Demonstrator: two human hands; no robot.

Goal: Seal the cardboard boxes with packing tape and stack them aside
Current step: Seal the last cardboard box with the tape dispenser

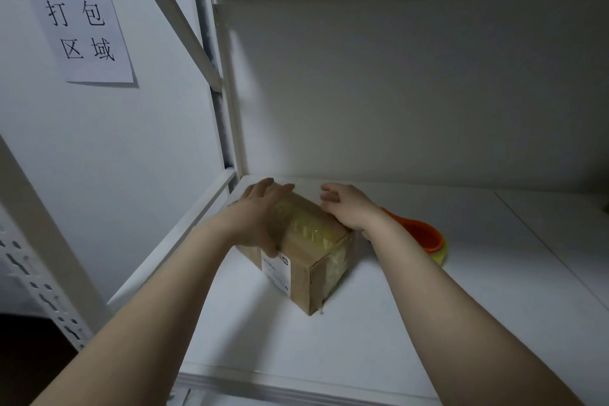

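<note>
A small brown cardboard box (304, 269) sits on the white shelf (395, 306), with yellowish clear tape over its top and down its near end, and a white label on its left side. My left hand (260, 211) lies flat on the box's top left edge, thumb down its side. My right hand (349, 208) rests at the box's far right top edge, fingers apart. An orange tape dispenser (418, 234) with a yellow-green roll lies just right of the box, partly hidden by my right forearm.
White back and side panels enclose the shelf. A metal upright (224, 109) stands at the back left corner. A paper sign (75, 13) hangs on the left wall. The shelf's front edge (296, 379) is near me.
</note>
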